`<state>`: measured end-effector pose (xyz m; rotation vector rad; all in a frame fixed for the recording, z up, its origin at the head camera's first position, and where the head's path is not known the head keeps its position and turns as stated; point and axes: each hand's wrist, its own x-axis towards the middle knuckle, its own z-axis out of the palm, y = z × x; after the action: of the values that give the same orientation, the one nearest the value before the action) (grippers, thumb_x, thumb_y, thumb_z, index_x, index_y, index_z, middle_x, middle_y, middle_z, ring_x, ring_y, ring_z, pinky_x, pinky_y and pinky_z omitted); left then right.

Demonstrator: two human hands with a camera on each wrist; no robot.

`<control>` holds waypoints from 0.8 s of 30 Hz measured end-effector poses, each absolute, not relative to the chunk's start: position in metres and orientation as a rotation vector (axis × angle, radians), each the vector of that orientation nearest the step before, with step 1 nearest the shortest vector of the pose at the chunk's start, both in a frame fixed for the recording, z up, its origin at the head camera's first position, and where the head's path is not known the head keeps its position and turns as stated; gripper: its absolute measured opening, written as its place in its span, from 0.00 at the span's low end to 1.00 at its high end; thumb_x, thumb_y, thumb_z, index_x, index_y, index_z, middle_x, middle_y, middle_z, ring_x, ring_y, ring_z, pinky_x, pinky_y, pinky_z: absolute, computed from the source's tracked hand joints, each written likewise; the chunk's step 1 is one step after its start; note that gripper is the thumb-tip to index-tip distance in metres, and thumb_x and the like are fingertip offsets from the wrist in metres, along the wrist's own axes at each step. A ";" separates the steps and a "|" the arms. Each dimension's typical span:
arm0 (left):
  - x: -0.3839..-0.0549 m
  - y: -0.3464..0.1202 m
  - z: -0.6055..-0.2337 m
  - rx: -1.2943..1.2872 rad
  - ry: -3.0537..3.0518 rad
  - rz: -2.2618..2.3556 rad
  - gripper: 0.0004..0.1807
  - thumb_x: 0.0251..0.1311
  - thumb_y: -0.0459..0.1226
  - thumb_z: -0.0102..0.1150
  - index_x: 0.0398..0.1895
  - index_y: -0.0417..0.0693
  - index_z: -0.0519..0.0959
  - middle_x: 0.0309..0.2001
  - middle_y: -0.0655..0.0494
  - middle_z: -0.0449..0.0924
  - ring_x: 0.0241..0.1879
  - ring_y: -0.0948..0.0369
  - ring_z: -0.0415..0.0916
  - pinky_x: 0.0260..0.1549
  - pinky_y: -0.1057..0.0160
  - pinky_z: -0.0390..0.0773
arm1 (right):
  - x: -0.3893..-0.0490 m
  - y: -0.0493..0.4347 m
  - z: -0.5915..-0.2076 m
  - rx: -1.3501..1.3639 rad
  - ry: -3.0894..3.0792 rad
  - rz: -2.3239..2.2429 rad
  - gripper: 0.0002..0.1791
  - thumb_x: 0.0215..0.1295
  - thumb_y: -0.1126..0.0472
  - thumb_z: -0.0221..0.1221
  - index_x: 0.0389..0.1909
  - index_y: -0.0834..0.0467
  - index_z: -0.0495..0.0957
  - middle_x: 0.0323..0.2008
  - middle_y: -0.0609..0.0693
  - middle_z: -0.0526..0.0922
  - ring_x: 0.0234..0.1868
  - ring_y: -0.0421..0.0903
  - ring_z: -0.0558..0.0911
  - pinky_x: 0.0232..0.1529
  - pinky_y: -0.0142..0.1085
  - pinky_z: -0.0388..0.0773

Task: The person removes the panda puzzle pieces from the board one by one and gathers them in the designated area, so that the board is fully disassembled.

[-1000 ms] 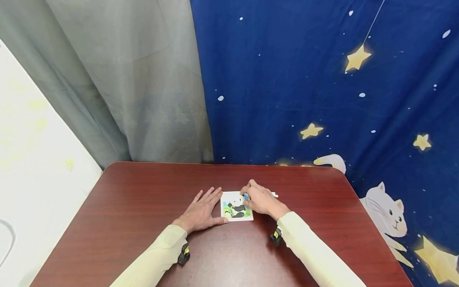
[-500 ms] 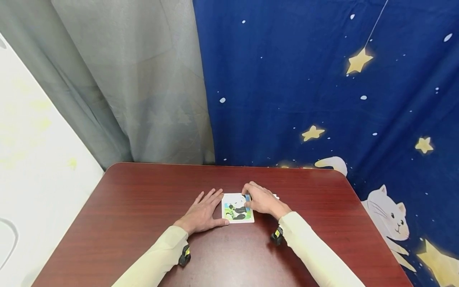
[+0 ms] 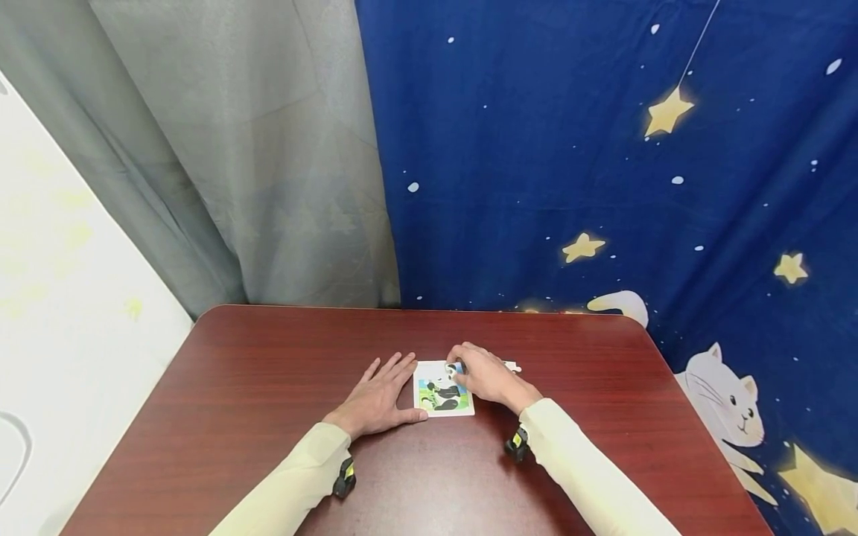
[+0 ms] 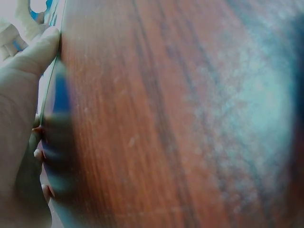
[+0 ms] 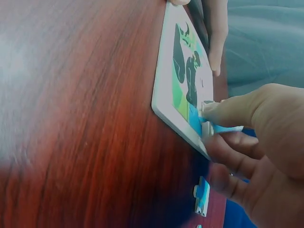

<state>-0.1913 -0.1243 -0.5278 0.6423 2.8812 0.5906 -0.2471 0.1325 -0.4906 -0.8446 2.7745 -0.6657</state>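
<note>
A small white-framed jigsaw puzzle (image 3: 430, 365) with a panda picture lies flat on the table. My left hand (image 3: 377, 398) rests along its left side with fingers spread, its thumb at the bottom left corner. Over the upper right part of the puzzle, my right hand (image 3: 492, 377) pinches a puzzle piece (image 3: 453, 369) between thumb and fingers. In the right wrist view that puzzle piece (image 5: 207, 129) stands tilted at the frame's edge, partly hidden by the fingertips. The left wrist view shows my left thumb (image 4: 45, 47) against the puzzle's edge.
A loose puzzle piece (image 3: 514, 367) lies on the table just beyond my right hand; the right wrist view shows a blue and white loose piece (image 5: 202, 195) beside the board. The reddish-brown table (image 3: 281, 372) ends at a grey curtain (image 3: 315, 186) and a blue starry curtain (image 3: 509, 149).
My right hand has shifted slightly left over the puzzle, with the pinched piece turning so its black and white part shows more. My left hand has stayed in place.
</note>
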 end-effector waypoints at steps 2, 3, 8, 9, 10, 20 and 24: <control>-0.192 -0.124 -0.530 0.642 2.884 0.586 0.58 0.63 0.70 0.61 0.86 0.48 0.57 0.88 0.54 0.51 0.88 0.50 0.46 0.85 0.38 0.46 | -0.247 0.132 -0.492 -0.869 2.753 -0.656 0.09 0.72 0.63 0.67 0.50 0.55 0.84 0.49 0.50 0.86 0.50 0.48 0.84 0.56 0.49 0.83; -0.192 -0.124 -0.530 0.640 2.883 0.583 0.58 0.63 0.71 0.60 0.86 0.48 0.56 0.88 0.55 0.51 0.88 0.50 0.45 0.85 0.38 0.45 | -0.248 0.132 -0.493 -0.878 2.746 -0.652 0.08 0.72 0.63 0.66 0.49 0.55 0.84 0.49 0.50 0.87 0.50 0.48 0.84 0.56 0.49 0.83; -0.190 -0.124 -0.526 0.650 2.883 0.596 0.58 0.63 0.71 0.62 0.86 0.46 0.58 0.87 0.52 0.53 0.88 0.48 0.48 0.84 0.36 0.48 | -0.248 0.132 -0.494 -0.861 2.744 -0.665 0.04 0.73 0.63 0.65 0.45 0.53 0.84 0.43 0.48 0.88 0.43 0.44 0.83 0.50 0.46 0.83; -0.190 -0.124 -0.525 0.646 2.883 0.595 0.58 0.63 0.71 0.62 0.85 0.46 0.58 0.87 0.52 0.53 0.87 0.48 0.49 0.84 0.36 0.48 | -0.248 0.133 -0.493 -0.852 2.744 -0.675 0.03 0.73 0.63 0.65 0.44 0.53 0.84 0.41 0.48 0.88 0.41 0.44 0.82 0.48 0.45 0.82; -0.190 -0.124 -0.524 0.643 2.884 0.585 0.58 0.63 0.71 0.62 0.85 0.46 0.59 0.87 0.52 0.54 0.87 0.48 0.49 0.84 0.36 0.48 | -0.248 0.133 -0.493 -0.842 2.744 -0.685 0.03 0.73 0.62 0.65 0.44 0.53 0.84 0.40 0.48 0.88 0.40 0.43 0.81 0.47 0.45 0.82; -0.191 -0.124 -0.526 0.627 2.893 0.533 0.57 0.63 0.72 0.59 0.86 0.49 0.58 0.87 0.54 0.53 0.88 0.50 0.48 0.85 0.37 0.48 | -0.242 0.137 -0.489 -0.826 2.749 -0.729 0.11 0.78 0.60 0.60 0.54 0.57 0.86 0.46 0.48 0.89 0.41 0.41 0.81 0.50 0.43 0.83; -0.191 -0.124 -0.526 0.647 2.891 0.564 0.57 0.63 0.70 0.61 0.86 0.47 0.58 0.87 0.53 0.53 0.88 0.49 0.49 0.84 0.37 0.48 | -0.239 0.141 -0.488 -0.824 2.785 -0.741 0.11 0.78 0.60 0.60 0.54 0.57 0.86 0.47 0.48 0.90 0.42 0.40 0.83 0.51 0.43 0.83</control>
<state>-0.1906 -0.1242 -0.5264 0.6467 2.8906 0.5643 -0.2389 0.1415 -0.4880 -0.8236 2.7849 -0.7408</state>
